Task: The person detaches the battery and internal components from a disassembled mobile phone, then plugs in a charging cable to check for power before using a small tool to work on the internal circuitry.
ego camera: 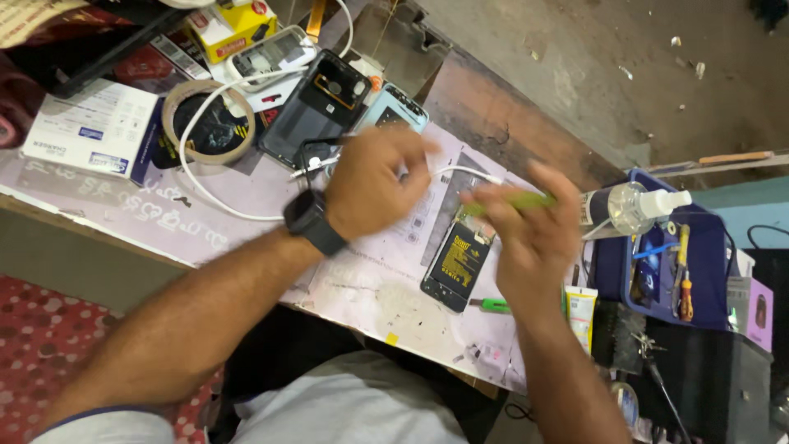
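Both forearms come up from the bottom of the frame and meet over the worktable (164,215). Right hand (534,238), at centre right, is closed around a thin green tool (516,200) whose long axis runs roughly level, pointing left toward the other hand. Left hand (370,185), with a dark watch (312,222) at the wrist, is curled at centre frame; motion blur hides whether its fingers pinch anything. An opened phone (457,265) with a yellow-labelled battery lies on the table just below and between the hands, its long axis running upper right to lower left, nearer the right hand. A white cable (205,193) loops off to the left. A spray bottle (629,207) lies close beside the right hand. Open table shows lower left of the phone; its near edge runs diagonally below.
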